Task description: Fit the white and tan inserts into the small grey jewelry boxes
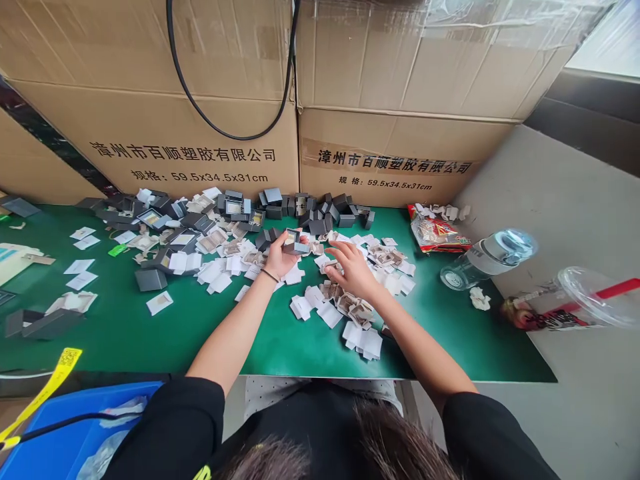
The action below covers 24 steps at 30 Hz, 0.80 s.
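Note:
My left hand (278,259) is closed around a small dark grey box (293,241) whose pale inside faces up, held just above the green mat (125,333). My right hand (351,267) lies beside it with fingers spread over a scatter of white cards (363,340) and small pale inserts (350,303); it holds nothing that I can see. More dark grey boxes (320,212) are heaped along the back of the mat, and other open boxes (165,223) lie to the left among white cards.
Two large cardboard cartons (200,153) stand against the mat's far edge with a black cable (220,130) hanging over them. A red snack bag (435,233), a clear bottle (487,257) and a plastic cup (595,297) lie at the right. A blue bin (60,433) sits lower left.

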Motion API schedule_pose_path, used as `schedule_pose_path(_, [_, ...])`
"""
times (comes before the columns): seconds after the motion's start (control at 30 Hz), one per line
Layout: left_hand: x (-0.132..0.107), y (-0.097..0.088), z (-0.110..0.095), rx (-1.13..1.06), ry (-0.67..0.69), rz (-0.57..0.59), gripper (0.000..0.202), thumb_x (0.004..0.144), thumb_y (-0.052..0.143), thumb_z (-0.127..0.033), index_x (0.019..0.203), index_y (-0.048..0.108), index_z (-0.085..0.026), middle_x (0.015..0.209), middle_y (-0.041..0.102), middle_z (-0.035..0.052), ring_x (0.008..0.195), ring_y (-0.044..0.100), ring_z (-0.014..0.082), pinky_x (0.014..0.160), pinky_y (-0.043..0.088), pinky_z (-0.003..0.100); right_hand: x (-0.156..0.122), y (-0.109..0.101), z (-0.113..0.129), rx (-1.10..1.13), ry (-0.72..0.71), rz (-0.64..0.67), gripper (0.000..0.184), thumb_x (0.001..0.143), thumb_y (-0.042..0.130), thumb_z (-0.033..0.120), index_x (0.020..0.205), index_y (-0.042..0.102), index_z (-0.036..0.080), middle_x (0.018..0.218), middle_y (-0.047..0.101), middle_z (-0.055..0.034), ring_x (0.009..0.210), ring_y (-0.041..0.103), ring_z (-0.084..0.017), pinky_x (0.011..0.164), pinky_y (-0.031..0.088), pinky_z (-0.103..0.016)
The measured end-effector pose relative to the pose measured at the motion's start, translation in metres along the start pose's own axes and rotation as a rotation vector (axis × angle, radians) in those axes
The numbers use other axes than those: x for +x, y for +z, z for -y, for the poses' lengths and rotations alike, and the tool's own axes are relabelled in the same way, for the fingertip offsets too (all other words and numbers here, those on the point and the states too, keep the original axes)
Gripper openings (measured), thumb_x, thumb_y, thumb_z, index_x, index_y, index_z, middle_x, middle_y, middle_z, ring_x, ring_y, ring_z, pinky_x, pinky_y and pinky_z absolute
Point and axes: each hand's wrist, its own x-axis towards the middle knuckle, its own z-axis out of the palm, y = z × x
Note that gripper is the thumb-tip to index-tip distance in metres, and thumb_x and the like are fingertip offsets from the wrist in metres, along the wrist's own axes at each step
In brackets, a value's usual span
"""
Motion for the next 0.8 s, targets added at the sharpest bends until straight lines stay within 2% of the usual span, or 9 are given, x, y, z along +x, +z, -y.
schedule_pose_path(0.1, [-0.001,0.001,0.0,-0.058,0.014,-0.005,0.032,0.087,0.044,-0.032,0.105,0.058,-0.009,0.082,0.065,0.0099,0.079,0.064,0.0173,0.074,0.052,0.029,-0.011,-0.017,0.031,0.022,-0.271,0.196,0.066,0.08,0.044,0.066,0.128,0.047,0.022,0.141,0.038,-0.0104,0.129,0.027,-0.034,0.103,0.025,-0.052])
schedule_pose_path(0.17, [-0.001,0.001,-0.001,-0.099,0.012,-0.018,0.032,0.087,0.045,-0.032,0.105,0.058,-0.009,0.082,0.065,0.01,0.08,0.064,0.0168,0.073,0.052,0.028,-0.023,-0.012,0.051,0.031,-0.437,0.306,0.075,0.073,0.046,0.072,0.133,0.041,0.027,0.146,0.031,-0.0079,0.133,0.02,-0.038,0.103,0.02,-0.059])
schedule_pose_path(0.23, [-0.001,0.001,-0.002,-0.118,0.005,-0.032,0.032,0.087,0.046,-0.031,0.105,0.058,-0.008,0.083,0.065,0.0105,0.08,0.064,0.0166,0.073,0.052,0.027,-0.035,0.004,0.061,0.013,-0.547,0.399,0.069,0.076,0.047,0.068,0.133,0.042,0.029,0.147,0.029,-0.0068,0.134,0.017,-0.039,0.102,0.019,-0.061])
schedule_pose_path(0.37, [-0.001,0.0,-0.002,-0.125,-0.006,-0.041,0.033,0.087,0.045,-0.031,0.106,0.058,-0.007,0.084,0.065,0.0111,0.079,0.064,0.0165,0.073,0.052,0.027,-0.041,0.034,0.05,-0.038,-0.504,0.406,0.044,0.091,0.039,0.047,0.128,0.048,0.025,0.142,0.039,-0.0082,0.13,0.031,-0.033,0.1,0.025,-0.057])
schedule_pose_path(0.43, [-0.001,0.0,-0.002,-0.13,-0.01,-0.049,0.033,0.087,0.044,-0.031,0.107,0.057,-0.007,0.083,0.065,0.0109,0.079,0.064,0.0166,0.072,0.052,0.027,-0.036,0.04,0.039,-0.05,-0.436,0.344,0.037,0.094,0.036,0.033,0.128,0.048,0.023,0.138,0.045,-0.0093,0.122,0.041,-0.028,0.096,0.032,-0.053])
schedule_pose_path(0.53, [0.0,0.0,-0.001,-0.14,-0.012,-0.047,0.032,0.087,0.045,-0.03,0.107,0.058,-0.008,0.082,0.065,0.0105,0.078,0.064,0.0171,0.072,0.053,0.028,-0.03,0.041,0.028,-0.054,-0.331,0.257,0.037,0.092,0.036,0.016,0.127,0.049,0.021,0.132,0.051,-0.0111,0.11,0.05,-0.024,0.087,0.04,-0.044])
schedule_pose_path(0.7, [0.0,-0.001,0.0,-0.103,-0.006,-0.034,0.03,0.087,0.045,-0.03,0.103,0.058,-0.008,0.081,0.065,0.0112,0.079,0.065,0.0184,0.073,0.053,0.03,-0.03,0.044,0.019,0.037,-0.259,0.146,0.036,0.086,0.04,0.007,0.115,0.059,0.019,0.12,0.059,-0.0088,0.106,0.054,-0.021,0.084,0.046,-0.036])
schedule_pose_path(0.8, [-0.003,-0.001,0.0,-0.073,-0.005,-0.031,0.031,0.087,0.044,-0.03,0.107,0.058,-0.01,0.082,0.066,0.0109,0.079,0.065,0.0187,0.073,0.053,0.031,-0.032,0.048,0.013,0.143,-0.183,0.068,0.039,0.085,0.038,0.005,0.114,0.059,0.021,0.113,0.063,-0.0062,0.104,0.056,-0.018,0.085,0.048,-0.033])
